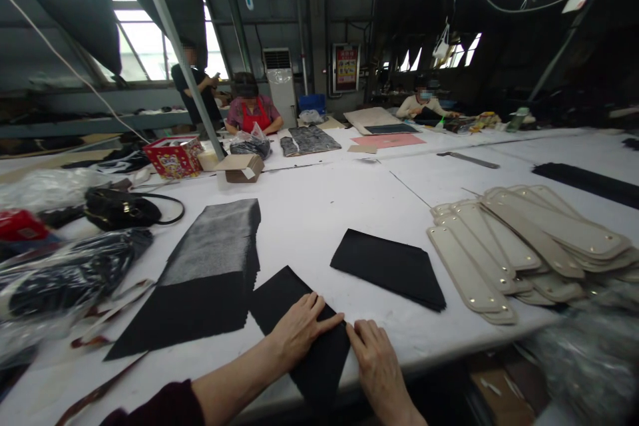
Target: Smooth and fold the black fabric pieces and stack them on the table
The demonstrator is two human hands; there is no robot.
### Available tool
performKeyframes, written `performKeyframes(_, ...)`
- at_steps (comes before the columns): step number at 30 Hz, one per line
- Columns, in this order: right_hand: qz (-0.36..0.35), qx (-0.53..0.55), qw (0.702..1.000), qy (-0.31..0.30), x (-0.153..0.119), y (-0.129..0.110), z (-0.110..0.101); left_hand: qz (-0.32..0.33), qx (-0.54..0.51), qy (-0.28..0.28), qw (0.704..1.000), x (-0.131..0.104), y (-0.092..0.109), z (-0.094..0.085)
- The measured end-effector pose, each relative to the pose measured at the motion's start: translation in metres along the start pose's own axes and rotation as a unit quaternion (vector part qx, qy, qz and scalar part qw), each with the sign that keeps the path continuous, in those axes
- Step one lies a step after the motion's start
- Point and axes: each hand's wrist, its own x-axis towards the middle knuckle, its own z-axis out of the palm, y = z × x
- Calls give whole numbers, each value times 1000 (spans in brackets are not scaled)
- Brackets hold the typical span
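Note:
A black piece of cloth (pixel 284 289) lies folded at the table's front edge, its near corner hanging toward the edge. My left hand (pixel 299 329) rests on top of it with the fingers stretched out and pressing down. At the cloth's right edge my right hand (pixel 374 359) has its fingers curled, the thumb and forefinger closed on the border. The two forefingers almost meet there. Left of the hands is a stack of black cloth pieces (pixel 200 306), its upper part greyish. A second folded black stack (pixel 389 266) sits just beyond my right hand.
Beige panels with metal studs (pixel 474 266) are piled at the right. A black handbag (pixel 122 208) and plastic-wrapped bundles (pixel 74 273) crowd the left. A small cardboard box (pixel 243 168) stands farther back. Across the table several people work; one wears a red apron (pixel 254 116).

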Motion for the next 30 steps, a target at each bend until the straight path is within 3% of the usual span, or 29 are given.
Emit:
performKeyframes(5, 29, 9, 1000, 7, -8, 1, -5, 24, -19, 11, 999, -1, -9, -4)
performKeyframes(10, 41, 43, 998, 21, -11, 1, -3, 9, -29, 25, 999, -9, -45, 0)
performKeyframes(14, 39, 57, 997, 27, -18, 9, 1, -20, -26, 2, 999, -13, -69, 9)
performKeyframes(17, 21, 74, 997, -7, -19, 17, -3, -62, -30, -25, 997, -13, -67, 13)
performKeyframes(19, 46, 92, 994, -25, -14, 20, -9, -94, -23, -40, 994, -11, -59, 13)
performKeyframes(23, 80, 89, 993, 0, 12, 13, -14, -121, 17, -39, 992, -12, -44, 17)
performKeyframes(26, 43, 46, 998, 28, 33, 3, 10, -92, 45, 23, 994, -14, -47, 32)
performKeyframes(30, -36, -47, 991, 121, 49, -1, 69, 5, 40, 162, 986, -13, -63, 67)
